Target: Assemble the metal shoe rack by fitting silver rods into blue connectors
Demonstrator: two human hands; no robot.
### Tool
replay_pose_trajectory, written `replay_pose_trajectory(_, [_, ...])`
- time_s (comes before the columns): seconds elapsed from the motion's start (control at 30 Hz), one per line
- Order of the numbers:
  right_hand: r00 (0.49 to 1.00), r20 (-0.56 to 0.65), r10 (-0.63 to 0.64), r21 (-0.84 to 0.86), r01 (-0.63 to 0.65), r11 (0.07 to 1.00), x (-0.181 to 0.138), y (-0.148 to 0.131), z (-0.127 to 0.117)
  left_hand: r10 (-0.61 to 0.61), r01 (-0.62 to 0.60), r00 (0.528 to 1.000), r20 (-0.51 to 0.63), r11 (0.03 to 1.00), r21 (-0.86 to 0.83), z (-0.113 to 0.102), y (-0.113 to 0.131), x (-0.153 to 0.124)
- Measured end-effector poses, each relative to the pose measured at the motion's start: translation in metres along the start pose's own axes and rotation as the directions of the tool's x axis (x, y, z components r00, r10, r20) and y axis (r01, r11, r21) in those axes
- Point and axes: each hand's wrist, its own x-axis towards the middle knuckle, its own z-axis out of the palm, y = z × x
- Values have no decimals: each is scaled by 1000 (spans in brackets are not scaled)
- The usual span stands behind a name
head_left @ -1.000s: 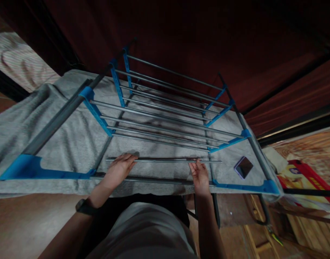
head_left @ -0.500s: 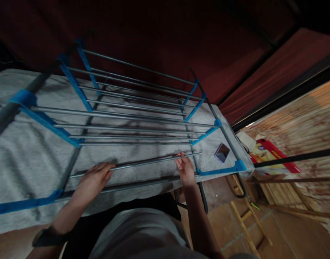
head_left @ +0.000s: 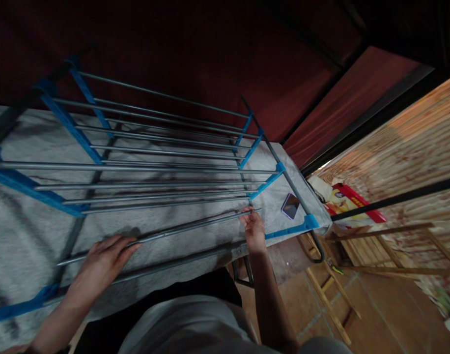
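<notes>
A thin grey metal rod (head_left: 188, 227) lies across both my hands, its left end nearer me than its right. My left hand (head_left: 101, 260) is closed over it towards the left end. Near the other end, my right hand (head_left: 253, 227) pinches the rod between thumb and fingers. Just beyond is a shoe-rack-like frame with several metal bars (head_left: 173, 168), blue plastic side brackets (head_left: 267, 181) and dark uprights. A thicker grey tube (head_left: 181, 263) of the same frame runs between the rod and my body, with a blue bracket (head_left: 289, 231) at its right.
A grey cloth (head_left: 29, 236) covers the surface beneath the frame. On it, right of my right hand, lies a phone (head_left: 290, 206). Further right are a red and yellow package (head_left: 352, 204), a wooden ladder-like frame (head_left: 328, 300) on the tiled floor and a rough wall.
The view has swung, so the rack sits further left in the picture. Both hands keep the rod; its left end and my left hand now appear lower and further left.
</notes>
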Motion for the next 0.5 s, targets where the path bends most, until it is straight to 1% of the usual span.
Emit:
replay_pose_trajectory(0.1, [1000,-14,11,5,-11,1000,6,-5,-5,-15,15,1000,-20,999,-28,-1,1,-1])
replay_pose_trajectory(0.27, [998,32,-45,-29,46,999,9,-4,-8,-80,79,997,-22,997,-25,-2,3,-4])
replay_pose_trajectory(0.3, [998,36,-44,-21,45,999,9,-4,-7,-79,78,997,-27,997,-23,-2,3,-4])
replay_pose_trajectory(0.43, [999,39,-16,21,15,1000,6,-5,-2,-2,2,1000,3,999,-37,-2,0,-3])
replay_pose_trajectory(0.5, [999,51,-16,35,14,999,5,-7,0,4,-4,1000,10,999,-44,-3,-1,-2])
